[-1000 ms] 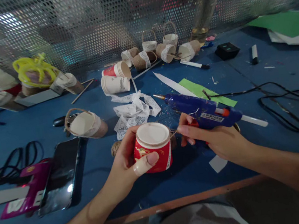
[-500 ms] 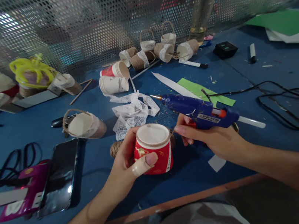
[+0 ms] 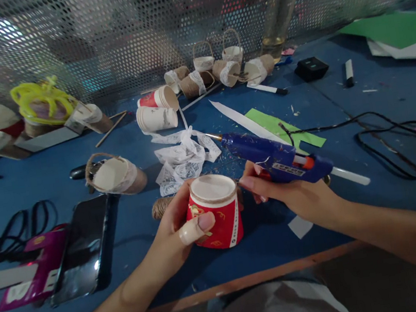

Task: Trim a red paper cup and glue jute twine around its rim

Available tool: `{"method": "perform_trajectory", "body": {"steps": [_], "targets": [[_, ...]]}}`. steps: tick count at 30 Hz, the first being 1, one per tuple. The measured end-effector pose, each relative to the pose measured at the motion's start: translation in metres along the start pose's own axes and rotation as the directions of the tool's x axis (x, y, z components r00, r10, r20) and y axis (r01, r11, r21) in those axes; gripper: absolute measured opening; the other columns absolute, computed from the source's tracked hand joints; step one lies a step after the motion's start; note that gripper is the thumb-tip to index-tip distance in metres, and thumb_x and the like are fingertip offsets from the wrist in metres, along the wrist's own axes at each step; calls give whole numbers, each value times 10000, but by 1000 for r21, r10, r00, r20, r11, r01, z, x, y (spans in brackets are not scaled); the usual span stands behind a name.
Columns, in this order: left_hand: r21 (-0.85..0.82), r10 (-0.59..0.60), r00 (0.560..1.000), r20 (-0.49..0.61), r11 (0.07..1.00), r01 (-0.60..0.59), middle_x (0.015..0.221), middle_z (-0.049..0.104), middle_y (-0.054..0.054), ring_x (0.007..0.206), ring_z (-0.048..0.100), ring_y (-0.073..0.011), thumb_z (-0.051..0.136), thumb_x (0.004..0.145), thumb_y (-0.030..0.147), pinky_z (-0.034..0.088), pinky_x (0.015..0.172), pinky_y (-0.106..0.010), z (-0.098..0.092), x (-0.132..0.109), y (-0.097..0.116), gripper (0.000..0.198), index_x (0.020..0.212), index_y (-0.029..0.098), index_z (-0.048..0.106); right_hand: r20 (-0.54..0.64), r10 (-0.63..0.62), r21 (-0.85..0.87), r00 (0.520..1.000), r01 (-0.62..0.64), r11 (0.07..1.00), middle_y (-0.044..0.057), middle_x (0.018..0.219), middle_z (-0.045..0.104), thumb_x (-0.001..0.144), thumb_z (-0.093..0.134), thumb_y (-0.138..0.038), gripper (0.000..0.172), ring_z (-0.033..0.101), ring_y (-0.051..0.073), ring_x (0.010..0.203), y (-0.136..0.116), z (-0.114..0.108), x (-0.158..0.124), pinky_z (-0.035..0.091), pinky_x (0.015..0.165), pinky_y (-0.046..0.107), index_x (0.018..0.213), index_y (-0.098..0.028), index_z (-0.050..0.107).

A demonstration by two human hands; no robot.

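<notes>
My left hand (image 3: 175, 228) is wrapped round a red paper cup (image 3: 217, 217) held upside down, its white base up and a band of twine round the rim of that base. A plaster covers my left thumb. My right hand (image 3: 295, 192) grips a blue hot glue gun (image 3: 274, 156), nozzle pointing left, and its fingertips pinch a thin twine strand at the cup's right edge. A ball of twine (image 3: 160, 207) lies just behind the cup on the blue table (image 3: 341, 105).
White lace ribbon (image 3: 184, 154) lies in a heap behind the cup. A twine-wrapped cup with a handle (image 3: 115, 175), a black phone (image 3: 84, 247), two paper cups (image 3: 156, 109), several small finished baskets (image 3: 218, 68), black cables (image 3: 396, 133) and a perforated metal screen (image 3: 134, 26) surround the spot.
The cup has tipped slightly, showing more of its red side. The glue gun and my right hand have shifted a little left toward it.
</notes>
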State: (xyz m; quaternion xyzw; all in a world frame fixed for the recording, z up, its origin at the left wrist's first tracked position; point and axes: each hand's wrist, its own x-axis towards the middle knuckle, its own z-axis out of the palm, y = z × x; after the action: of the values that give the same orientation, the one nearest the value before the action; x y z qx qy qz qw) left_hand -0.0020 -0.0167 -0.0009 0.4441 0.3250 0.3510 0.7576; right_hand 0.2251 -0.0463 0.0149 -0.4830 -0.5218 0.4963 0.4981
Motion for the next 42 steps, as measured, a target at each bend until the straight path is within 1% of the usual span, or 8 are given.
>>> {"method": "perform_trajectory", "body": {"steps": [4, 10, 16, 27, 32, 37, 39, 42], "targets": [[-59, -47, 999, -8, 997, 47, 1011, 828, -95, 932, 811, -320, 921, 725, 394, 655, 853, -384, 3, 1, 2, 468, 1150, 242, 799, 30, -1, 51, 1000, 0, 999, -79, 626, 606, 927, 755, -239, 230, 560, 76, 567, 3, 0, -2, 545, 646, 215, 729, -225, 640], [-115, -93, 994, 53, 988, 99, 899, 834, -71, 811, 823, -286, 896, 756, 383, 664, 830, -383, 5, 2, 3, 383, 1103, 242, 817, 13, -10, 4, 1000, 10, 1000, -72, 628, 600, 940, 755, -253, 226, 567, 89, 573, 4, 0, -3, 548, 660, 239, 738, -224, 657], [-134, -91, 992, 92, 986, 103, 929, 836, -83, 830, 822, -297, 871, 776, 413, 654, 858, -405, 4, 1, 2, 413, 1139, 227, 804, -16, -1, -41, 1000, 0, 999, -62, 644, 613, 948, 756, -283, 220, 567, 105, 572, 3, 2, -4, 554, 668, 267, 762, -235, 648], [-161, -90, 984, 156, 980, 116, 1014, 845, -100, 847, 827, -318, 814, 820, 412, 665, 824, -412, 4, 1, 1, 359, 1128, 230, 800, -46, 47, -58, 998, -50, 997, -41, 674, 620, 931, 760, -508, 303, 601, 126, 616, 6, 3, -9, 605, 684, 299, 829, -242, 657], [-144, -105, 984, 146, 981, 126, 1042, 845, -105, 879, 825, -336, 814, 820, 427, 672, 788, -407, 5, 0, 2, 396, 1158, 223, 782, -28, 30, -29, 999, -31, 999, -43, 704, 654, 942, 756, -485, 268, 628, 123, 631, 6, 3, -9, 595, 667, 286, 850, -247, 672], [-122, -139, 975, 171, 979, 161, 1084, 834, -136, 929, 815, -370, 792, 835, 491, 672, 652, -368, 6, 1, 3, 447, 1182, 211, 769, -35, 17, -34, 999, -18, 999, -51, 700, 663, 950, 761, -399, 217, 640, 110, 623, 2, 4, -9, 596, 670, 265, 831, -242, 670], [-118, -138, 976, 171, 980, 159, 1095, 831, -134, 954, 810, -371, 785, 845, 490, 678, 697, -392, 4, 1, 2, 445, 1197, 218, 766, -37, 8, -36, 999, -10, 999, -55, 685, 654, 952, 759, -336, 187, 639, 110, 611, 1, 4, -8, 594, 651, 259, 823, -246, 657], [-86, -145, 976, 162, 983, 160, 1124, 824, -128, 1026, 796, -372, 780, 864, 494, 656, 868, -457, 0, -3, 0, 464, 1248, 236, 750, -72, -19, -35, 997, 16, 999, -58, 700, 660, 935, 770, -265, 187, 646, 113, 618, 1, 5, -9, 592, 622, 252, 820, -256, 622]]}}
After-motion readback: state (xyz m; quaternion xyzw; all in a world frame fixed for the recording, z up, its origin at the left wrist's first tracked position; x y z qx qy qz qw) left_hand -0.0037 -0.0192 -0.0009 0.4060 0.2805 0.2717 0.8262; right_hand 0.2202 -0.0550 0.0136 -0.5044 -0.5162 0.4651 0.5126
